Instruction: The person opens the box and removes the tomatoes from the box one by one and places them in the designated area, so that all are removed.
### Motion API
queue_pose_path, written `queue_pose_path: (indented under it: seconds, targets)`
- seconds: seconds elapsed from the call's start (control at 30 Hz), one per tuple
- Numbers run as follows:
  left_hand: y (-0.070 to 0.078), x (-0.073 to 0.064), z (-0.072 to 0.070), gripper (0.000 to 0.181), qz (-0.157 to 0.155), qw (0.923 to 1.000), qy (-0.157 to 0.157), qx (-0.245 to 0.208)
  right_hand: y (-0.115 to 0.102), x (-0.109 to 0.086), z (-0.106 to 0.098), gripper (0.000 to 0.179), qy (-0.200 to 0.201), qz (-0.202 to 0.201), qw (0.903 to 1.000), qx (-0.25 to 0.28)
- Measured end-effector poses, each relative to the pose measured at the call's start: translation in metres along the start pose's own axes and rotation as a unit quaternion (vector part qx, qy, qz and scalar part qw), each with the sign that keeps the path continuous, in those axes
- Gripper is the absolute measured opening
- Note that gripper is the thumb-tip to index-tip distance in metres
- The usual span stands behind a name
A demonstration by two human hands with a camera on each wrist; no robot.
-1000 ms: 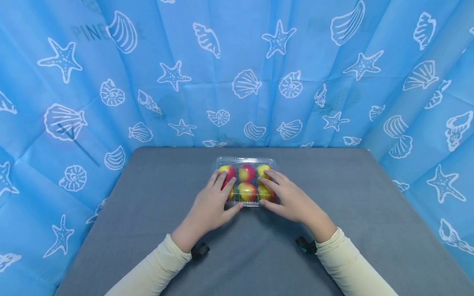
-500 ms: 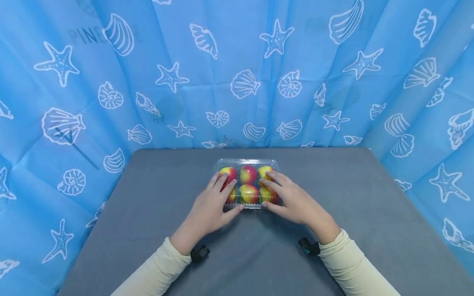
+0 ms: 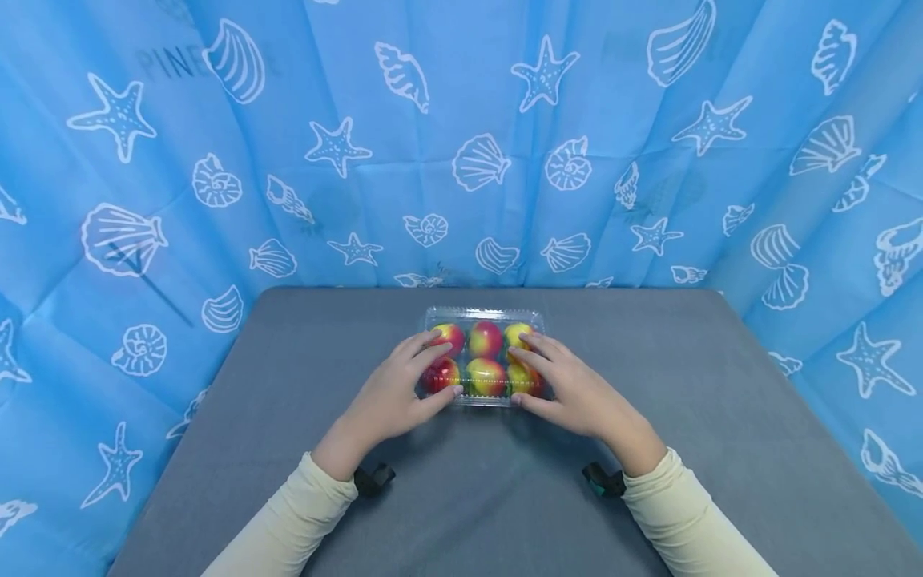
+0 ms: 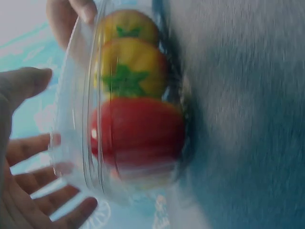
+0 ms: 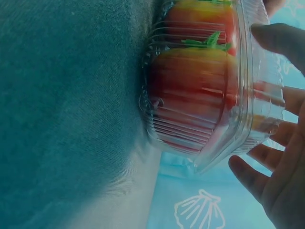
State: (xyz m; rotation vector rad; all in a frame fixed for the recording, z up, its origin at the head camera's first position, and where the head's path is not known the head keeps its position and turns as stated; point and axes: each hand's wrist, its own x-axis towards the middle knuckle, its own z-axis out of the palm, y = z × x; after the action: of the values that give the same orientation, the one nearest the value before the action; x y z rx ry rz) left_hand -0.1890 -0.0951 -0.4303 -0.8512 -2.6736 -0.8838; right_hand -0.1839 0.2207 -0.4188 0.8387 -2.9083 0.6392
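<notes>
A clear plastic clamshell box (image 3: 485, 314) with its lid down sits on the table's far half. Several red and yellow fruits (image 3: 485, 340) lie inside it in two rows. In the left wrist view, a red fruit (image 4: 138, 133) and yellow ones with green leafy tops show through the wall. My left hand (image 3: 389, 398) spreads its fingers over the box's left end, thumb by the near left corner; whether it touches is unclear. Across the right end lie the spread fingers of my right hand (image 3: 577, 394). Its thumb (image 5: 276, 40) is at the lid's rim in the right wrist view.
Grey cloth covers the table (image 3: 663, 361). A blue curtain (image 3: 433, 192) with white shells and starfish hangs behind it and on both sides. A black wrist strap piece (image 3: 602, 481) shows below the right wrist, with another (image 3: 373, 481) below the left.
My left hand has drawn back a little to the left, uncovering the near left red fruit. My right hand stays at the box's right end. The box has barely shifted.
</notes>
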Motion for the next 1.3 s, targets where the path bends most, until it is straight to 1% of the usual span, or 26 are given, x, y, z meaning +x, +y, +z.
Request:
queue_pose_path:
  seconds: [0.13, 0.23, 0.3, 0.4, 0.5, 0.57, 0.67, 0.73, 0.8, 0.9, 1.0, 1.13, 1.23, 1.3]
  targets:
    - [-0.014, 0.001, -0.004, 0.064, -0.013, 0.9985, 0.008, -0.053, 0.003, 0.001, -0.003, 0.071, 0.003, 0.01, 0.9993, 0.036]
    - [-0.024, 0.001, -0.007, 0.065, -0.037, 0.9959, 0.009, -0.082, 0.008, 0.003, -0.002, 0.07, 0.017, 0.008, 0.997, 0.076]
    - [-0.03, 0.001, -0.008, 0.066, -0.054, 0.9939, 0.01, -0.095, 0.012, 0.005, -0.002, 0.068, 0.035, 0.005, 0.9937, 0.106]
    - [-0.039, 0.002, -0.008, 0.067, -0.072, 0.9911, 0.014, -0.111, 0.022, 0.007, 0.002, 0.062, 0.073, 0.004, 0.9848, 0.157]
    - [-0.046, 0.003, -0.007, 0.065, -0.08, 0.9856, 0.018, -0.148, 0.032, 0.009, 0.005, 0.056, 0.112, 0.011, 0.9704, 0.214]
    - [-0.049, 0.004, -0.005, 0.063, -0.089, 0.9782, 0.017, -0.187, 0.039, 0.011, 0.008, 0.052, 0.127, 0.021, 0.9589, 0.253]
    - [-0.054, 0.005, -0.003, 0.06, -0.112, 0.9613, 0.013, -0.251, 0.046, 0.011, 0.011, 0.05, 0.134, 0.054, 0.9402, 0.309]
    - [-0.059, 0.005, -0.001, 0.058, -0.128, 0.9499, 0.01, -0.285, 0.05, 0.012, 0.012, 0.051, 0.13, 0.078, 0.9273, 0.342]
    - [-0.062, 0.005, 0.0, 0.056, -0.142, 0.9395, 0.009, -0.312, 0.054, 0.013, 0.014, 0.052, 0.128, 0.1, 0.9125, 0.375]
    - [-0.066, 0.005, 0.002, 0.055, -0.152, 0.9272, 0.006, -0.342, 0.059, 0.015, 0.016, 0.055, 0.128, 0.124, 0.884, 0.432]
    - [-0.068, 0.004, 0.004, 0.054, -0.17, 0.9114, 0.004, -0.375, 0.061, 0.016, 0.017, 0.057, 0.125, 0.144, 0.8557, 0.481]
    - [-0.072, 0.003, 0.01, 0.052, -0.2, 0.8917, -0.005, -0.406, 0.063, 0.015, 0.02, 0.059, 0.098, 0.172, 0.8202, 0.537]
    - [-0.074, 0.002, 0.013, 0.052, -0.211, 0.8843, -0.016, -0.416, 0.064, 0.015, 0.024, 0.059, 0.073, 0.187, 0.7953, 0.572]
    - [-0.075, 0.002, 0.013, 0.05, -0.218, 0.8787, -0.017, -0.424, 0.066, 0.015, 0.027, 0.059, 0.064, 0.191, 0.7831, 0.588]
